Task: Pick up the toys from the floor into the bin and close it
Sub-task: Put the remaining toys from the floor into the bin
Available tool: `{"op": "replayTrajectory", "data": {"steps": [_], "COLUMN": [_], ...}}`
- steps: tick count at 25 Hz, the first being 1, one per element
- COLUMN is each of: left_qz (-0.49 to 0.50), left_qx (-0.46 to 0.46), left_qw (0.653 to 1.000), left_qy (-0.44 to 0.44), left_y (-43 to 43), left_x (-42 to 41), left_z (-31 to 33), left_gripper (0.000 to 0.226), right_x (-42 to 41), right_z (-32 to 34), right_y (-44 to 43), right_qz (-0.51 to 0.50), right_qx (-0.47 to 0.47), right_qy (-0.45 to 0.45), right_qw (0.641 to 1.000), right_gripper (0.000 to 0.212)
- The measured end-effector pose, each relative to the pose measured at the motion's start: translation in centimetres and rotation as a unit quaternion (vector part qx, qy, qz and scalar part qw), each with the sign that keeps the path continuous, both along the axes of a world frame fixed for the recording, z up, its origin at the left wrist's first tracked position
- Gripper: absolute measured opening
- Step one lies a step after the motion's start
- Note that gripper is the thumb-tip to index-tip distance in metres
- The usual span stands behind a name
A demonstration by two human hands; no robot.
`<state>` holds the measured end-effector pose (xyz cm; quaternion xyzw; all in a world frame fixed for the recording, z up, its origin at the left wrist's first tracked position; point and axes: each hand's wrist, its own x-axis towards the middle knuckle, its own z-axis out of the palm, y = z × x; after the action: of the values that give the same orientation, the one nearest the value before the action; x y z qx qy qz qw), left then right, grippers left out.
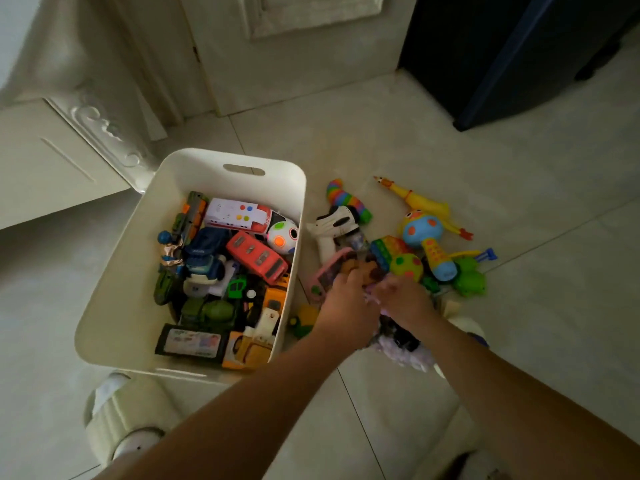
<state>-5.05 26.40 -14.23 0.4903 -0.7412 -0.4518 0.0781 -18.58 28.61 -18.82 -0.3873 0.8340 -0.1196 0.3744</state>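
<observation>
The white bin point(138, 289) is standing open on the tiled floor, already holding a jumble of toys – one red bus point(258, 256), one white train car point(239, 214), one dotted white ball point(282, 233) and many small vehicles packed too tightly to count. No lid is showing anywhere.

Just right of the bin, the uncollected toys are lying in one heap: one yellow-and-green vehicle point(304, 320) against the bin wall, one pink handheld game point(325, 275), one white toy gun point(334, 230) and one rainbow segmented worm point(348, 200).

The left hand point(346, 299) is reaching into the heap, its fingers curling round a brown toy point(360, 268). The right hand point(405, 299), right of it, is hovering over one purple plush point(401, 348); motion blur is hiding its fingers, so I cannot tell whether they are gripping anything.

Farther right of the bin are one rainbow pop board point(384, 247), one spotted green ball point(407, 266), one blue octopus rattle point(420, 230), one yellow rubber chicken point(422, 202) and one green frog point(469, 278).

The gathering step is under way – roughly eleven toys are waiting. The next move likely calls for lifting the brown toy leftward over the bin rim, then releasing it.
</observation>
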Motion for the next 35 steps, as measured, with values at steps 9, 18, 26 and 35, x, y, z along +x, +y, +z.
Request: {"op": "replayTrajectory", "data": {"steps": [9,18,26,35], "left_qz": [0.154,0.118,0.129,0.160], "left_qx": [0.015,0.021,0.006,0.054], "left_qw": [0.972,0.969,0.981,0.976], "left_qy": [-0.178,-0.216,-0.146,-0.136], "left_y": [-2.0,-1.3,-1.7,-2.6], "left_x": [0.3,1.4,1.3,1.3], "left_z": [-10.6,-12.0,-12.2,-12.3], "left_gripper": [0.068,0.090,0.097,0.072], "right_x": [-0.9,0.6,-0.6,0.6], "right_z": [-6.0,-6.9,-8.1,-8.2], "right_y": [-0.6,-4.4,-7.4,-8.2], "right_qz": [0.154,0.143,0.189,0.235], "right_qx": [0.047,-0.097,-0.045,0.013], "right_qy": [0.213,0.266,0.158,0.155], "right_qw": [0.964,0.948,0.968,0.960], "right_gripper": [0.063,0.065,0.073,0.056]}}
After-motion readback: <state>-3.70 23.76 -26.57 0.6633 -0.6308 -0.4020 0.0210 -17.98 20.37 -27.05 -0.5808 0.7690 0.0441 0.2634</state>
